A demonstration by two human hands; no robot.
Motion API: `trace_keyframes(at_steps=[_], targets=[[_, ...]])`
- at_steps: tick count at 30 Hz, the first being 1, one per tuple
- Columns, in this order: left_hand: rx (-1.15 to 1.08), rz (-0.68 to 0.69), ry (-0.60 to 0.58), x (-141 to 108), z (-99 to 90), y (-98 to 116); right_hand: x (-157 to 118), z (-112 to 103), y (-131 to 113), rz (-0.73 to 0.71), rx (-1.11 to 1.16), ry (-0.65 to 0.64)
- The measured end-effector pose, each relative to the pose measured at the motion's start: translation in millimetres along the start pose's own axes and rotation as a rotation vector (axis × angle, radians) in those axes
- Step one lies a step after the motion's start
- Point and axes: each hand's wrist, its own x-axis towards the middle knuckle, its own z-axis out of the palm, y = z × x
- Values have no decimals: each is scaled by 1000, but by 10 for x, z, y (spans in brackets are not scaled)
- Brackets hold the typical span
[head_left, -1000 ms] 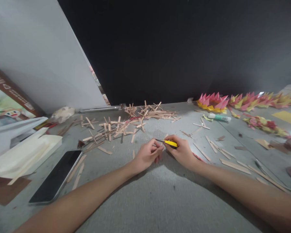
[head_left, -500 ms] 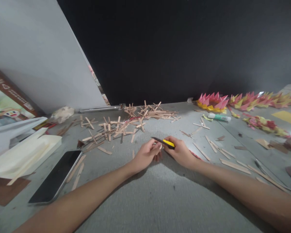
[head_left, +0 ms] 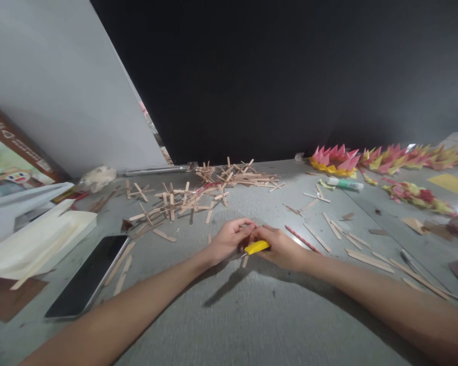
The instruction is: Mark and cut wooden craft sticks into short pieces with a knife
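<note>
My left hand (head_left: 234,237) and my right hand (head_left: 277,246) meet at their fingertips over the middle of the grey table. A yellow utility knife (head_left: 257,247) is tucked in my closed right hand, its tip pointing left and down. Between the closed fingers is a wooden craft stick (head_left: 245,261); only its pale lower end shows below the knife, the rest hidden by the hands. My left fingers pinch it. Just right of my right hand lies a thin red striped stick (head_left: 301,237).
Joined craft sticks (head_left: 193,198) pile up at the back. A phone (head_left: 87,277) and a white paper tray (head_left: 66,234) sit at left. Folded paper crowns (head_left: 336,160), a glue stick (head_left: 345,183) and loose craft sticks (head_left: 370,260) occupy the right. A black panel (head_left: 275,76) stands behind.
My right hand has turned the knife, so its tip swung from up-left to down-left. The hands have come together, and more of the red striped stick shows.
</note>
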Motion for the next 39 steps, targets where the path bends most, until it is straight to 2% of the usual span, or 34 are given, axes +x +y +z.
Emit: trace_keyframes(at_steps=[7, 13, 22, 27, 30, 34, 36, 39], targets=[[32, 0, 54, -12, 25, 48, 6, 18, 23, -34, -32, -22], [35, -1, 93, 21, 41, 52, 15, 7, 28, -11, -5, -19], [22, 1, 219, 37, 45, 36, 23, 34, 68, 35, 81, 21], [-41, 40, 301, 38, -1, 33, -9, 39, 69, -43, 6, -21], [-31, 60, 310, 30, -5, 51, -11, 27, 42, 27, 53, 31], [-16, 72, 366, 22, 11, 95, 15, -3, -21, 160, 101, 196], [-29, 79, 382, 22, 11, 109, 24, -21, -56, 171, 101, 238], [-39, 97, 387, 26, -5, 106, 22, -58, -107, 158, 88, 235]])
